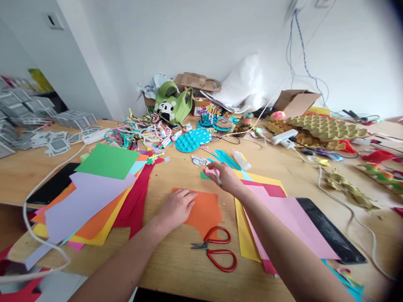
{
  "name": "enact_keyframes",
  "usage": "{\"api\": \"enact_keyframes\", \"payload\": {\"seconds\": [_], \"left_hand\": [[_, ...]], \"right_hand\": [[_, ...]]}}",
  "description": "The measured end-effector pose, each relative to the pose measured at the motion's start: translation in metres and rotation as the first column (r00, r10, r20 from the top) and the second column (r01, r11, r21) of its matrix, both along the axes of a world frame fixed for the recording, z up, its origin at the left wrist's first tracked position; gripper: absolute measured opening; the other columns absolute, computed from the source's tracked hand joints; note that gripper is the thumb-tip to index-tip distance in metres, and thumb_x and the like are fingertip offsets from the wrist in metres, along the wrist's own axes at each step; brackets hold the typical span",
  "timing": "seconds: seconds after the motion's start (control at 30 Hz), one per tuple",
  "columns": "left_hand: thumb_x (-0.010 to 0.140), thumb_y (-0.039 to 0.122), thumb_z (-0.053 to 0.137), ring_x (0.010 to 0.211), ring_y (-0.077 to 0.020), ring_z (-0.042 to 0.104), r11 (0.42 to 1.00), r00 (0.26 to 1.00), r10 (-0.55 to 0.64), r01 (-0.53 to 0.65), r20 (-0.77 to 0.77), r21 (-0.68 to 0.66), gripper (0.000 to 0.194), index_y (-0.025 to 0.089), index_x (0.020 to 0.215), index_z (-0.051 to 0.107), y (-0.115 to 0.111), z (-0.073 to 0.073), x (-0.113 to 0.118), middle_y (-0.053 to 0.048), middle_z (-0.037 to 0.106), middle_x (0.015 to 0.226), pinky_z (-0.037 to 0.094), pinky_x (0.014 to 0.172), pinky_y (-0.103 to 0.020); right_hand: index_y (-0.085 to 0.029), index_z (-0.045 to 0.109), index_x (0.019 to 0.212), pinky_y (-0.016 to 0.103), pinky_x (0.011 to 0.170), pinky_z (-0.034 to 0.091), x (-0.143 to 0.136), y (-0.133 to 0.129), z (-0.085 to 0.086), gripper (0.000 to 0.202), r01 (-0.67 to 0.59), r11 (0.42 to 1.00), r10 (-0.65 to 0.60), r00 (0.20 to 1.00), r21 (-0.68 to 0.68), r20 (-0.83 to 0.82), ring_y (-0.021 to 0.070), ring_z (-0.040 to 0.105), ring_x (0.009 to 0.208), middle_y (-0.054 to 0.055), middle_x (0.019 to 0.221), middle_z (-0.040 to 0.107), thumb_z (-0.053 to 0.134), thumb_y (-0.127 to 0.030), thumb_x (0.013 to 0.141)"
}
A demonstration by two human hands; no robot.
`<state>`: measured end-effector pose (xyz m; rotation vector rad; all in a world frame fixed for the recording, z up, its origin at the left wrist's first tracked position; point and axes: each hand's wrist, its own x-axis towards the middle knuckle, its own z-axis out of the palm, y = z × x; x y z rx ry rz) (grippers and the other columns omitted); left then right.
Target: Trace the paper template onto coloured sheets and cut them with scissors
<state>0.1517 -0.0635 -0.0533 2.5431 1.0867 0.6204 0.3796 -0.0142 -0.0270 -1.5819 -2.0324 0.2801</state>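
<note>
My left hand lies with its fingers stretched out on a sheet of orange paper, pressing it against the table. Farther up and to the right, my right hand is closed round a slim whitish pen, its tip pointing down. Beneath that hand show small scraps of pink and green paper. Red-handled scissors lie slightly open at the near edge of the orange sheet, untouched by either hand. Beyond my right hand are a white glue bottle and a small drawn paper cutout.
Stacked coloured paper lies at left, with a green sheet on top, and at right, under a pink sheet. Behind are a pipe-cleaner heap, a blue textured piece and egg cartons. A white cable crosses the right side.
</note>
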Motion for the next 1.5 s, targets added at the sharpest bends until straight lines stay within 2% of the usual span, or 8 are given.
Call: {"api": "enact_keyframes", "payload": {"seconds": [0.17, 0.3, 0.5, 0.73, 0.87, 1.03, 1.33, 1.5], "left_hand": [[0.086, 0.015, 0.053, 0.104, -0.0208, 0.058, 0.999, 1.000, 0.023, -0.023, 0.012, 0.043, 0.031, 0.019, 0.116, 0.062, 0.001, -0.002, 0.001, -0.008, 0.064, 0.111, 0.046, 0.096, -0.038], [0.083, 0.015, 0.055, 0.118, -0.0237, 0.050, 0.996, 0.998, 0.051, -0.048, -0.032, 0.074, 0.045, 0.018, 0.127, 0.054, 0.003, -0.008, -0.001, -0.010, 0.059, 0.124, 0.040, 0.104, -0.042], [0.080, 0.013, 0.051, 0.124, -0.0252, 0.044, 0.992, 0.985, 0.110, -0.099, -0.132, 0.084, 0.062, 0.018, 0.141, 0.036, 0.009, -0.013, -0.008, -0.012, 0.054, 0.130, 0.033, 0.107, -0.046], [0.080, 0.012, 0.050, 0.115, -0.0248, 0.046, 0.995, 0.990, 0.095, -0.093, -0.103, 0.026, 0.058, 0.019, 0.136, 0.043, 0.013, -0.012, -0.007, -0.011, 0.056, 0.120, 0.034, 0.105, -0.045], [0.079, 0.010, 0.051, 0.112, -0.0245, 0.045, 0.997, 0.994, 0.073, -0.072, -0.077, 0.021, 0.058, 0.020, 0.135, 0.044, 0.014, -0.013, -0.007, -0.009, 0.056, 0.115, 0.036, 0.103, -0.044], [0.078, 0.009, 0.052, 0.110, -0.0251, 0.045, 0.997, 0.994, 0.065, -0.061, -0.087, 0.045, 0.058, 0.017, 0.135, 0.044, 0.013, -0.011, -0.007, -0.010, 0.057, 0.112, 0.035, 0.103, -0.045], [0.078, 0.009, 0.051, 0.114, -0.0240, 0.044, 0.997, 0.996, 0.066, -0.064, -0.060, 0.048, 0.060, 0.022, 0.136, 0.042, 0.013, -0.014, -0.007, -0.008, 0.056, 0.119, 0.034, 0.104, -0.045], [0.078, 0.009, 0.051, 0.114, -0.0238, 0.045, 0.996, 0.996, 0.071, -0.069, -0.049, 0.057, 0.061, 0.022, 0.136, 0.042, 0.013, -0.015, -0.007, -0.008, 0.056, 0.120, 0.035, 0.105, -0.044]], "right_hand": [[-0.020, 0.061, 0.101, 0.032, 0.075, 0.048, 0.028, -0.052, 0.002, 0.019, -0.015, 0.993, 0.012, 0.999, -0.116, -0.032, 0.0216, 0.064, 0.089, 0.007, 0.098, 0.069, 0.058, -0.030, 0.084], [-0.019, 0.061, 0.107, 0.032, 0.077, 0.048, 0.035, -0.069, -0.007, 0.023, 0.009, 0.991, 0.002, 0.997, -0.134, 0.083, 0.0222, 0.060, 0.092, 0.008, 0.101, 0.069, 0.054, -0.021, 0.085], [-0.016, 0.061, 0.117, 0.039, 0.090, 0.040, 0.038, -0.073, -0.022, 0.039, 0.020, 0.999, 0.001, 0.925, -0.051, 0.379, 0.0268, 0.052, 0.104, 0.012, 0.109, 0.066, 0.042, -0.004, 0.084], [-0.019, 0.057, 0.126, 0.042, 0.090, 0.038, 0.034, -0.075, -0.027, 0.052, 0.045, 0.996, -0.075, 0.904, 0.082, 0.420, 0.0294, 0.046, 0.112, 0.012, 0.118, 0.062, 0.042, 0.000, 0.080], [-0.018, 0.061, 0.118, 0.039, 0.087, 0.040, 0.014, -0.074, -0.029, 0.040, 0.005, 0.996, -0.032, 0.957, 0.093, 0.290, 0.0262, 0.048, 0.101, 0.011, 0.109, 0.063, 0.042, -0.007, 0.085], [-0.018, 0.065, 0.094, 0.041, 0.084, 0.037, -0.008, -0.075, -0.029, 0.024, 0.074, 0.997, -0.082, 0.928, 0.037, 0.364, 0.0279, 0.044, 0.106, 0.012, 0.113, 0.060, 0.041, -0.018, 0.092], [-0.016, 0.058, 0.090, 0.040, 0.083, 0.035, -0.013, -0.076, -0.033, 0.015, 0.154, 0.988, -0.153, 0.897, 0.031, 0.415, 0.0278, 0.045, 0.101, 0.013, 0.104, 0.059, 0.043, -0.016, 0.090], [-0.014, 0.060, 0.088, 0.048, 0.094, 0.031, -0.012, -0.080, -0.032, 0.011, 0.171, 0.980, -0.197, 0.869, 0.099, 0.453, 0.0320, 0.041, 0.113, 0.017, 0.111, 0.058, 0.049, -0.018, 0.087]]}}
